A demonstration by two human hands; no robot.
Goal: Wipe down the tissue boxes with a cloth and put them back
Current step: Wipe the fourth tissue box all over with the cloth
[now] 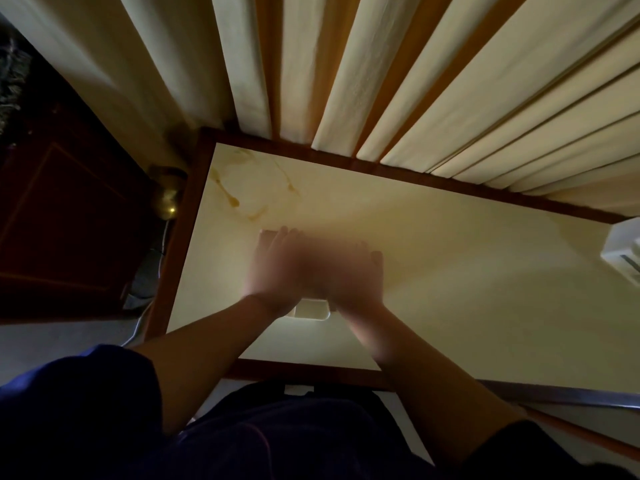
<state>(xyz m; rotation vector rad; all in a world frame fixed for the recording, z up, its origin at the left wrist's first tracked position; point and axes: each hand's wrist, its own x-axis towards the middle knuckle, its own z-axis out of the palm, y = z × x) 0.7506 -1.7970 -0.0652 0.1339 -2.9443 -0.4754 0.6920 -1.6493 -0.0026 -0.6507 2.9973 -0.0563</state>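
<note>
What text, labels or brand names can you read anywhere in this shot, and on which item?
None readable.
Tissue box under both hands: blurred, no print visible.
White object at the table's right edge: dark marks, too small and cut off to read.

Cream curtains (pixel 346 64) behind wood-rimmed table (pixel 183 237); brass knob (pixel 166 199) left; stains (pixel 235 199) on tabletop.

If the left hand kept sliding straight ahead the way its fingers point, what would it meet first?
Probably bare tabletop beyond the tissue box, then the curtain at the far edge. The left hand is blurred, so depth is uncertain.
</note>
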